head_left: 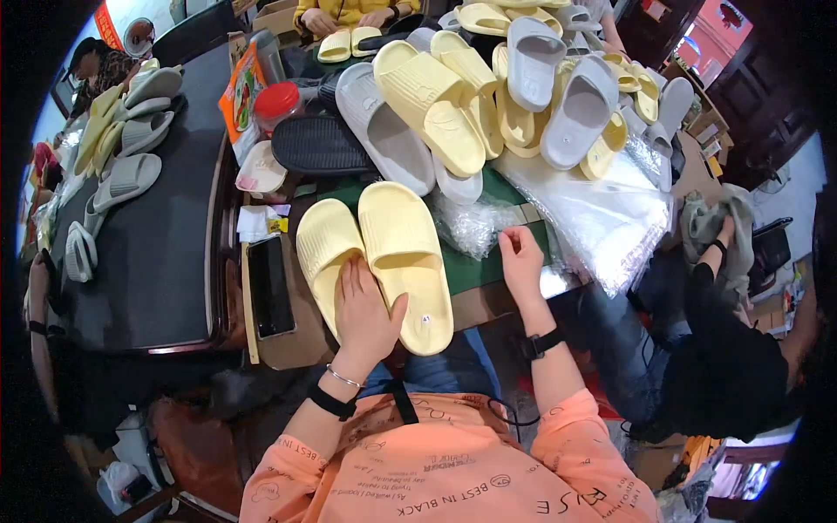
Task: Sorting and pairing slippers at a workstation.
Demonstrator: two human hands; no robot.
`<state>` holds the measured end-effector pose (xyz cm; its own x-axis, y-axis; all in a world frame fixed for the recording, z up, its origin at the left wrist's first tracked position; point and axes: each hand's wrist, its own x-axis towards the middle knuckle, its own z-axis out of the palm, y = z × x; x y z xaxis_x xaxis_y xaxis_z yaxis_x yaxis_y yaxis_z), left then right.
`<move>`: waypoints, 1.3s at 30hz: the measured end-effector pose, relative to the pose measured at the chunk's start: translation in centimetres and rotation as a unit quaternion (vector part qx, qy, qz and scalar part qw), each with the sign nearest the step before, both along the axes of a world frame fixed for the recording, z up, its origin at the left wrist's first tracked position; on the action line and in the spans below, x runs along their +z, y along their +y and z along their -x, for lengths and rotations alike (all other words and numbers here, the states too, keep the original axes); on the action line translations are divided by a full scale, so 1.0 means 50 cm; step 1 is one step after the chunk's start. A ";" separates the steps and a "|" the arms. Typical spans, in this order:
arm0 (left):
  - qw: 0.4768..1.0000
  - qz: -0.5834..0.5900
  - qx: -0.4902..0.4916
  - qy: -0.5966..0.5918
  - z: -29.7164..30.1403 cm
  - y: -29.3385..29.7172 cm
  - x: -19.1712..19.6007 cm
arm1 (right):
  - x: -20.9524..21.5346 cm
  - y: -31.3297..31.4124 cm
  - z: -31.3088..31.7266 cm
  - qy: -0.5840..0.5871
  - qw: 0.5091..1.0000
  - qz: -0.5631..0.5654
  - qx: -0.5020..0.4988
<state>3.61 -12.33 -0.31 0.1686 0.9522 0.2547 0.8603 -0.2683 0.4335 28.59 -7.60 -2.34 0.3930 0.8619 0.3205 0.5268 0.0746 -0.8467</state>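
Observation:
A pair of pale yellow slide slippers lies side by side before me, heels over the table's near edge. My left hand (362, 314) grips the pair where they meet: its fingers reach into the left slipper (321, 235), and its thumb rests over the right slipper (405, 270), which bears a small round sticker near the heel. My right hand (521, 260) is closed, fingertips curled together, just right of a crumpled clear plastic bag (475, 225). Whatever those fingers may hold is hidden. Flat clear plastic bags (588, 213) lie beyond this hand.
Yellow and grey slippers (567, 113) form a heap at the back, beside a black slipper (321, 146). A phone (271, 288) and a red-lidded jar (277, 105) are left. More slippers lie on the dark table (174, 244). Other people are across the table and at right.

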 end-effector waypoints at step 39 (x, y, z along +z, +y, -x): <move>1.000 -0.006 -0.011 0.011 -0.002 0.004 -0.004 | 0.384 -0.311 -0.130 0.234 0.800 -0.528 -0.163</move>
